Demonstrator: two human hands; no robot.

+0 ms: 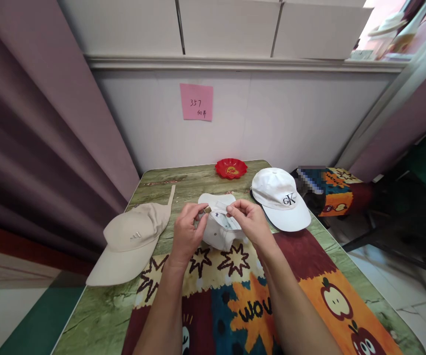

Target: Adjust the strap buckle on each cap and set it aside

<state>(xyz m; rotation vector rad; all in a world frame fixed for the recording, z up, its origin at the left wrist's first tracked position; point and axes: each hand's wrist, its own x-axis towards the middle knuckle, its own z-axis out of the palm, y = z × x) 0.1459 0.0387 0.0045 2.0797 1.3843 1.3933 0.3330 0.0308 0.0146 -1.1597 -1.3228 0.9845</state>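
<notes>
Bench far edge: red dish (230, 168). Right edge: white cap (280, 198). Left edge: beige cap (133, 241). Open passage lies between them, across the patterned cloth (309, 276).

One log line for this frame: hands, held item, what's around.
left hand: pinches strap buckle | right hand: pinches strap | held: white cap | left: beige cap | right: logo cap | rear: red dish

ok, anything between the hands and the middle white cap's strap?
Nothing visible. The left hand and right hand already pinch the strap of the white cap; the beige cap and logo cap lie aside.
</notes>
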